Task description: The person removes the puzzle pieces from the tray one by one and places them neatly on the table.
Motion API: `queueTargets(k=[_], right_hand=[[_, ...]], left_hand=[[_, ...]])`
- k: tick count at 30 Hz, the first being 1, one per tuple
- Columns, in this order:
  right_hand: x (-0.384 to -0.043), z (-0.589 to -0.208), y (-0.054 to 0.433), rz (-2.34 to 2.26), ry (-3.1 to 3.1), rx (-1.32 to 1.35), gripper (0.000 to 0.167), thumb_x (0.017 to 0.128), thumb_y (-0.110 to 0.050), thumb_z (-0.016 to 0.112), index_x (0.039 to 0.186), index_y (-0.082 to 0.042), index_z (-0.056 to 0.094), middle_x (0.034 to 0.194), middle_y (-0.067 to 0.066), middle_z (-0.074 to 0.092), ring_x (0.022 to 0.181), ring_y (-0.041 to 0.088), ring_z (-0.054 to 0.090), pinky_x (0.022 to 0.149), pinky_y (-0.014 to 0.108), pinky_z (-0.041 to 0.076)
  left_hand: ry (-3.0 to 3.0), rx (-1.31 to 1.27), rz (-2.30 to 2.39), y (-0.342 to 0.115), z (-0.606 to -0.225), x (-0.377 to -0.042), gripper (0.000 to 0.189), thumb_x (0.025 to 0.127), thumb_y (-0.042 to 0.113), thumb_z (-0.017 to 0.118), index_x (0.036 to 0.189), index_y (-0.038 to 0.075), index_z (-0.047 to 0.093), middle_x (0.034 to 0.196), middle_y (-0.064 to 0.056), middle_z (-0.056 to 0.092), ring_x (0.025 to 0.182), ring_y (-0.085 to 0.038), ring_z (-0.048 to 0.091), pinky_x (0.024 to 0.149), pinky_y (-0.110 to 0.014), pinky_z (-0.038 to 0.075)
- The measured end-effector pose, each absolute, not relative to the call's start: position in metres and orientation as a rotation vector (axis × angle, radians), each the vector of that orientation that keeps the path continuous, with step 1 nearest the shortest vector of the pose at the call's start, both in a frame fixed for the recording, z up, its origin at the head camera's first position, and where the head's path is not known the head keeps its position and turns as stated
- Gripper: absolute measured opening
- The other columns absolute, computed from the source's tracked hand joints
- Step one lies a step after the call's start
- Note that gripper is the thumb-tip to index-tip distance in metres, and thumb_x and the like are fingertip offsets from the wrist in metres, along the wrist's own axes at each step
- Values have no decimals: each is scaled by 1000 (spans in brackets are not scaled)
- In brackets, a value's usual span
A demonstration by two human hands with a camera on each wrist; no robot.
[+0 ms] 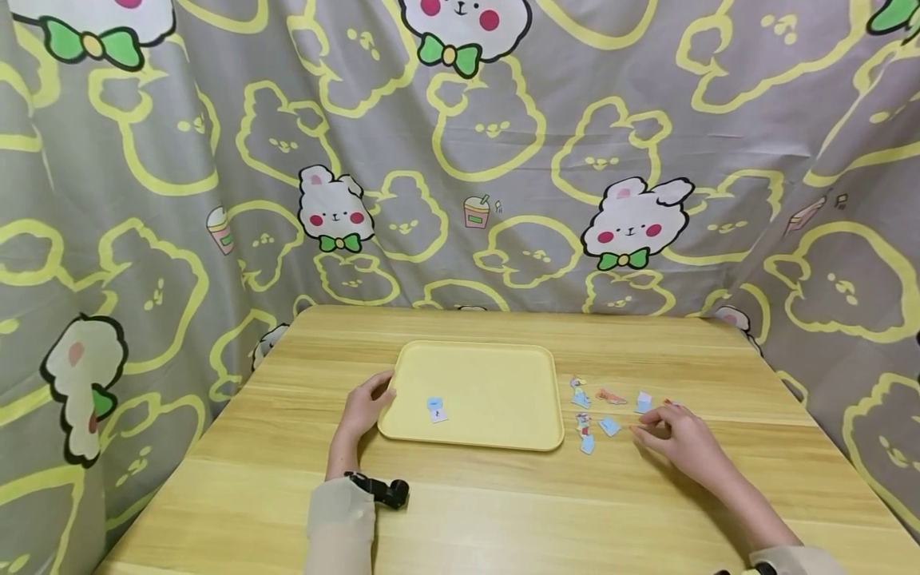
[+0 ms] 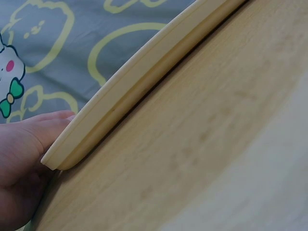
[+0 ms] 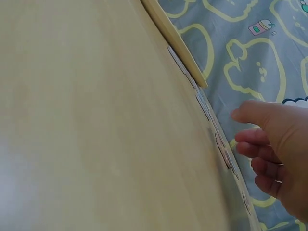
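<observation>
A pale yellow tray [image 1: 489,359] lies on the wooden table, and my left hand [image 1: 365,403] holds its left edge. In the left wrist view, fingers [image 2: 53,127] reach behind the tray's rim [image 2: 115,91]. Two small joined blue-and-white puzzle pieces [image 1: 436,410] lie in the tray's left part. My right hand [image 1: 679,439] hovers right of the tray with thumb and forefinger apart, nothing visible between them. Just beyond its fingertips are a light blue and white piece [image 1: 644,401] and a partly hidden orange piece [image 1: 670,402].
Between tray and right hand lie more flat puzzle pieces: a blue one [image 1: 609,426], an orange one [image 1: 612,396], and two multicoloured clusters, one nearer [image 1: 585,434] and one farther [image 1: 580,393]. A patterned curtain [image 1: 517,200] hangs behind the table [image 1: 503,511].
</observation>
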State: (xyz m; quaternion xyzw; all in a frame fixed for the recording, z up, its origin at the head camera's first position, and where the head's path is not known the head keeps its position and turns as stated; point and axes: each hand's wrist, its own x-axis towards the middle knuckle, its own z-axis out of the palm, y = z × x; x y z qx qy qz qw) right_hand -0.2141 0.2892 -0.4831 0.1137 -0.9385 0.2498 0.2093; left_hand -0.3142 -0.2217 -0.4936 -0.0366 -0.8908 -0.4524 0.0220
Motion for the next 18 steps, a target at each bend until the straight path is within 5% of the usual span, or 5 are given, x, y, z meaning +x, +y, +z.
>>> queueTargets(k=[3, 9, 15, 18], right_hand=[[-217, -483, 285, 694, -2600, 355, 14, 76, -13, 83, 85, -10, 72, 77, -5, 66, 66, 4, 48, 82, 43, 52], [-224, -480, 272, 711, -2631, 383, 15, 77, -14, 81, 88, -7, 73, 78, -3, 64, 67, 2, 42, 67, 28, 41], [-231, -477, 255, 747, -2670, 391, 15, 80, -17, 79, 90, -8, 72, 75, -3, 59, 71, 7, 42, 67, 27, 38], [-235, -478, 247, 781, -2653, 423, 14, 80, -15, 79, 89, -8, 71, 91, 6, 70, 74, 10, 49, 63, 24, 39]], left_hand=[[-2757, -104, -1412, -222, -493, -315, 48, 99, 19, 57, 145, 10, 48, 151, -18, 45, 143, -40, 36, 121, -53, 29], [-2754, -103, -1418, -221, -493, -315, 48, 99, 18, 58, 145, 9, 48, 151, -18, 45, 143, -39, 37, 121, -52, 30], [-2746, -106, -1416, -221, -492, -314, 48, 99, 17, 58, 145, 9, 48, 150, -18, 46, 143, -39, 38, 120, -53, 31], [-2742, -113, -1419, -221, -492, -314, 48, 99, 17, 58, 144, 8, 49, 150, -18, 47, 142, -39, 38, 120, -52, 32]])
